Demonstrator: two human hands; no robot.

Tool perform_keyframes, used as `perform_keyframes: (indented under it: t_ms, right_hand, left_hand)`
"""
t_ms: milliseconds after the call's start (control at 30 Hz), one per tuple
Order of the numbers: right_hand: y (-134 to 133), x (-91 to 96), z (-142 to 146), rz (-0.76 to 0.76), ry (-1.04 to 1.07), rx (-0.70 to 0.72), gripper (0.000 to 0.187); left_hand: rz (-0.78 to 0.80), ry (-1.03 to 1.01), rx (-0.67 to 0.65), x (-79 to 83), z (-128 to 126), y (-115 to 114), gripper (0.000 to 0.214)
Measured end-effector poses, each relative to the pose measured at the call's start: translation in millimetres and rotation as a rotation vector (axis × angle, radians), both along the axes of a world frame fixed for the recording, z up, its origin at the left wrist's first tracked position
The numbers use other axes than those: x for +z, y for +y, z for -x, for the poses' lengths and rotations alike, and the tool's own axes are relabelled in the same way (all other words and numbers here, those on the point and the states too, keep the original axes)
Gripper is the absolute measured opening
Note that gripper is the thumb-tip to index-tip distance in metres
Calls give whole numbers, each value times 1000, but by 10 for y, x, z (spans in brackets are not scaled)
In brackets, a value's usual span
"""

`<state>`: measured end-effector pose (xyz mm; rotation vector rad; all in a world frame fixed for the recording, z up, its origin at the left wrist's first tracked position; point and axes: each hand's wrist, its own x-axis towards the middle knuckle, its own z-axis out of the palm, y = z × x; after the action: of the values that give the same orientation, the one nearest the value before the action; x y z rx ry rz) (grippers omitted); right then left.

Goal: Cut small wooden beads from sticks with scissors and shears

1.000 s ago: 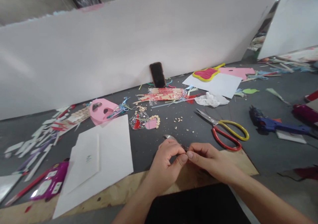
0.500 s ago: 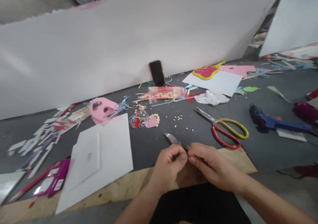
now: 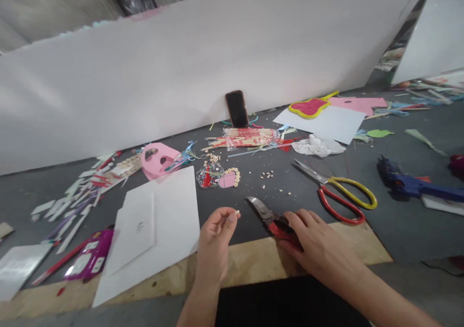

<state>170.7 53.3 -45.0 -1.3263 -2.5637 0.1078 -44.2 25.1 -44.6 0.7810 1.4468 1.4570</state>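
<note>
Between thumb and forefinger, my left hand (image 3: 214, 242) pinches a small pale stick piece (image 3: 237, 212), just above the near edge of the table. My right hand (image 3: 319, 242) is closed over the red handles of the pruning shears (image 3: 266, 213), whose blades point to the far left. Part of the handles is hidden under my fingers. Beyond my hands lie several loose pale bits (image 3: 267, 175). A pink rounded piece (image 3: 227, 179) edged with similar bits lies against a clear bag of small trinkets (image 3: 209, 176).
Scissors (image 3: 342, 191) with red and yellow handles lie right of my right hand, and a blue glue gun (image 3: 416, 184) lies farther right. White sheets (image 3: 174, 211) are at left. A phone (image 3: 237, 109) leans on the white panel behind wrapped sticks (image 3: 250, 136).
My hands, together before, have moved apart. My left hand has gone left with the small piece; my right hand has come down onto the shears' handles. The view has shifted slightly.
</note>
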Motion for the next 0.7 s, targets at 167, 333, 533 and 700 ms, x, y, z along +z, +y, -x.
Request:
perform_keyframes:
  t_ms: [167,333,533,700]
  right_hand:
    - [56,92,-4,-50,26,13,7]
    - [134,169,-81,88,220,-103,19]
    - [130,170,-110,273,506,-143,35]
    - [50,84,-103,362,571,-197,40]
  left_hand:
    - [21,-43,30,-64,9,-47,28]
    - [22,-108,-42,-46,-39,-78,25]
    - [-20,-110,-145,38,-214,14,25]
    - [-56,-75,-161,88,-318,98,28]
